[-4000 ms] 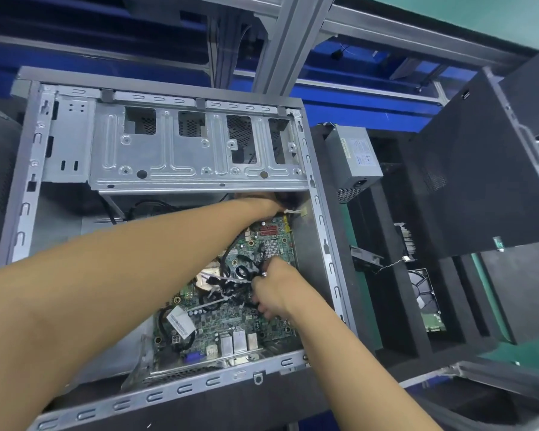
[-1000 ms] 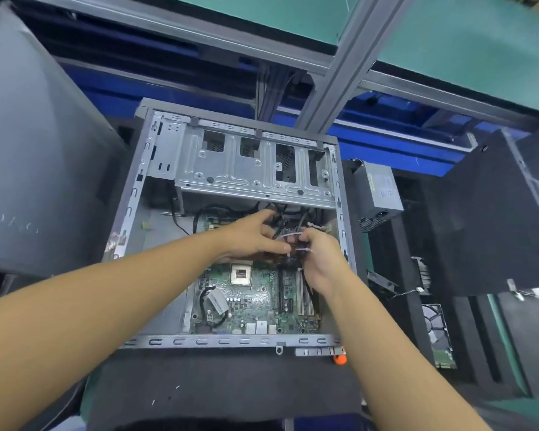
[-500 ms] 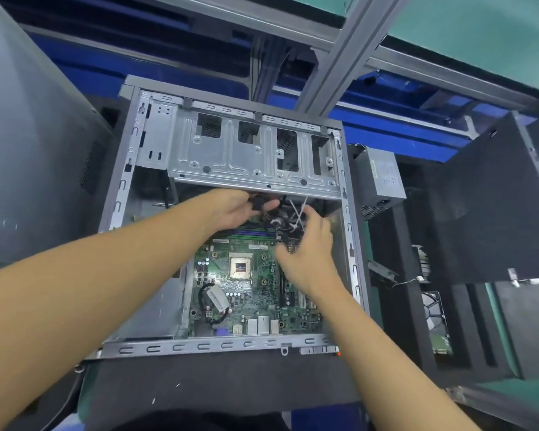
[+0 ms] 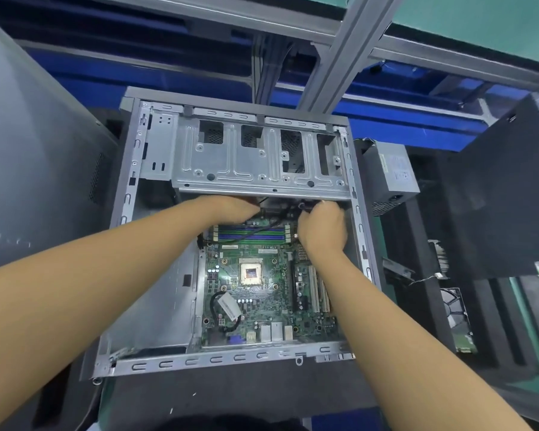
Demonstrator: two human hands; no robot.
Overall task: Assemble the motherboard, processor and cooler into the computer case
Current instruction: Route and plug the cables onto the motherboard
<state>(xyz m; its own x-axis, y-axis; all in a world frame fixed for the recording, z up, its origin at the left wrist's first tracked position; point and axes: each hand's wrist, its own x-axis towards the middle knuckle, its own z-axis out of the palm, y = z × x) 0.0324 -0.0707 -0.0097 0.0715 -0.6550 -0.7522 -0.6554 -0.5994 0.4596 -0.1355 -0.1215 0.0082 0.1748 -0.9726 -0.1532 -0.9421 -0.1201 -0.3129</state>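
Note:
The open grey computer case (image 4: 131, 209) lies on its side with the green motherboard (image 4: 262, 309) flat inside it. The square processor socket (image 4: 250, 270) sits bare in the board's middle. Both hands reach to the far edge of the board, under the metal drive cage (image 4: 246, 169). My left hand (image 4: 231, 207) has its fingers tucked under the cage among black cables (image 4: 280, 213); its grip is hidden. My right hand (image 4: 321, 227) is curled around the black cables beside it. A cooler (image 4: 439, 255) is partly visible in the foam tray at the right.
A grey power supply (image 4: 389, 172) stands right of the case. Black foam (image 4: 423, 306) holds a hard drive (image 4: 456, 318). A grey side panel (image 4: 35, 157) leans at the left and a black panel (image 4: 498, 197) at the right. Aluminium frame posts (image 4: 339, 51) rise behind.
Both hands moved further up the board, pushing the black cable bundle under the drive cage. The memory slots, covered before, are now exposed.

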